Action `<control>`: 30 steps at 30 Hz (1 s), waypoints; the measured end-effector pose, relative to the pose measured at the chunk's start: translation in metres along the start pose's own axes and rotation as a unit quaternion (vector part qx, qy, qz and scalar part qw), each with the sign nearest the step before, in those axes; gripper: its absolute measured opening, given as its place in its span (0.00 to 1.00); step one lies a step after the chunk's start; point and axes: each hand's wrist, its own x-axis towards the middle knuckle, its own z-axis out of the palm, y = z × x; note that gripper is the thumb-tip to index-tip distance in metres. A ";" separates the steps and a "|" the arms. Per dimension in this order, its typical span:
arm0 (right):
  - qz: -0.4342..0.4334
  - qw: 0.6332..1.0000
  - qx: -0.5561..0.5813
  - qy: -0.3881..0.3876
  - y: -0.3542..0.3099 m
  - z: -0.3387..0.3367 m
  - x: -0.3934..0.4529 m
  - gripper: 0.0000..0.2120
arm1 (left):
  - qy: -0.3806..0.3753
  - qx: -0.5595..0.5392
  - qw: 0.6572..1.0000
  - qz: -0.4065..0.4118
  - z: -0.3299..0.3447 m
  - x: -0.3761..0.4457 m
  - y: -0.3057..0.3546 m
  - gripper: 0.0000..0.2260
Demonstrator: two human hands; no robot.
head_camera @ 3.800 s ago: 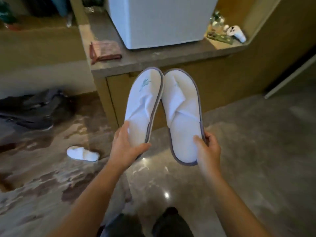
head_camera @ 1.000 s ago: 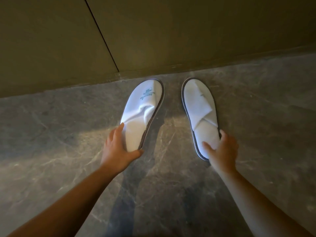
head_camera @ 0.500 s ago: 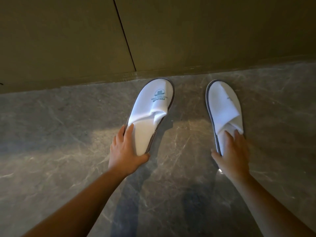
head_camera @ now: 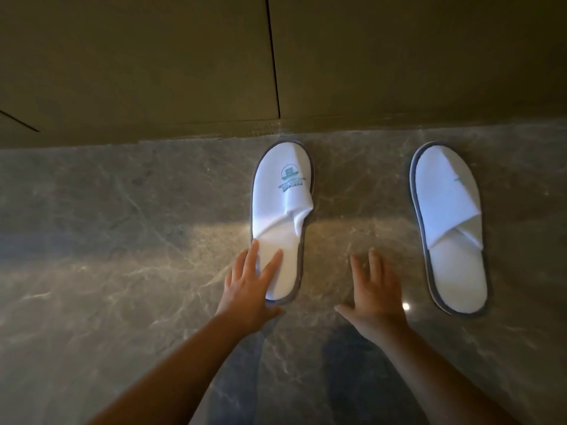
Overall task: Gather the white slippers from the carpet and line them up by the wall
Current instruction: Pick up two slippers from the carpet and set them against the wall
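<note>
Two white grey-edged cloth slippers, left (head_camera: 280,222) and right (head_camera: 451,228), lie toes to wall (head_camera: 153,72). Left hand (head_camera: 248,286) rests flat on left heel, grip wide; right hand (head_camera: 376,289) spread, empty.

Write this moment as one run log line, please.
left hand: flat on left slipper heel | right hand: open, free | right slipper: placed by wall
</note>
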 end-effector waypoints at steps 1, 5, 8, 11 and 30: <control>0.000 1.000 0.000 0.000 0.000 0.000 0.000 0.43 | 0.005 0.010 1.000 0.007 0.000 0.001 -0.002 0.43; 0.002 1.000 0.004 0.008 -0.001 0.000 0.001 0.43 | 0.034 -0.009 0.999 0.006 -0.001 0.007 0.003 0.40; 0.005 1.000 0.005 0.016 0.000 0.002 0.001 0.44 | 0.036 -0.017 0.999 -0.007 0.001 0.012 0.009 0.40; 0.001 1.000 0.009 0.018 0.000 0.002 0.002 0.43 | 0.032 -0.013 0.999 -0.009 0.002 0.013 0.010 0.41; 0.216 0.952 0.152 0.157 0.094 -0.029 -0.016 0.38 | 0.027 0.002 1.000 0.013 -0.013 0.017 0.031 0.36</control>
